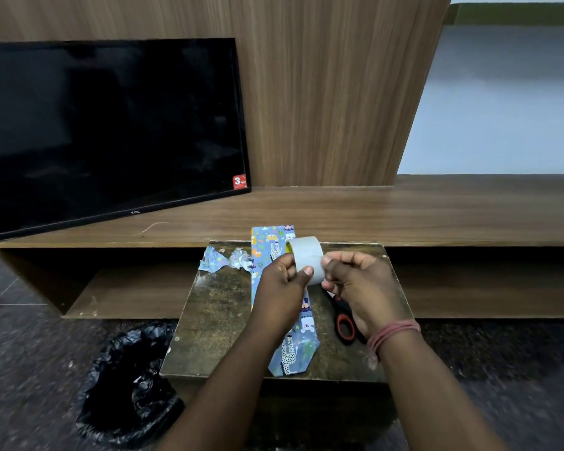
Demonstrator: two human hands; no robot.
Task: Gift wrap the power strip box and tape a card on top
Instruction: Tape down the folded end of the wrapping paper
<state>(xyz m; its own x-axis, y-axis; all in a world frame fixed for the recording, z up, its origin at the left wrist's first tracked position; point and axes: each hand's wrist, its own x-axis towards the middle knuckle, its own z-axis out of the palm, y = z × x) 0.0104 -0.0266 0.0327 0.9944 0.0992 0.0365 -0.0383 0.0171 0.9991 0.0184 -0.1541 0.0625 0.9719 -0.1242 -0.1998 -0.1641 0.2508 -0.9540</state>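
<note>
Head view: a roll of clear tape [306, 259] is held above a small worn table [215, 320] by both hands, whose forearms are extended forward from the bottom edge and converge over the tabletop. The roll is gripped by the left hand [282, 283], the thumb laid across its outer face and the fingers curled round its left side. The right hand [360, 281] is curled at the roll's right edge, thumb and fingertips brought together against the tape surface; whether a loose tape end is pinched cannot be told. A pink band [392, 335] is worn on the right wrist. Below the hands the wrapped box [275, 247] is laid flat on the table in blue animal-print paper, its long axis running away from the person, the far end overhanging toward the wooden shelf [404, 213] and the near end folded to a point. Scissors [345, 323] with red-lined handles are seen just right of it, crumpled paper scraps [225, 260] to its left. "TCL" is read on the television [111, 131] bezel, and a red sticker bearing "3". A black-lined bin [127, 382] is seen on the floor at left.
</note>
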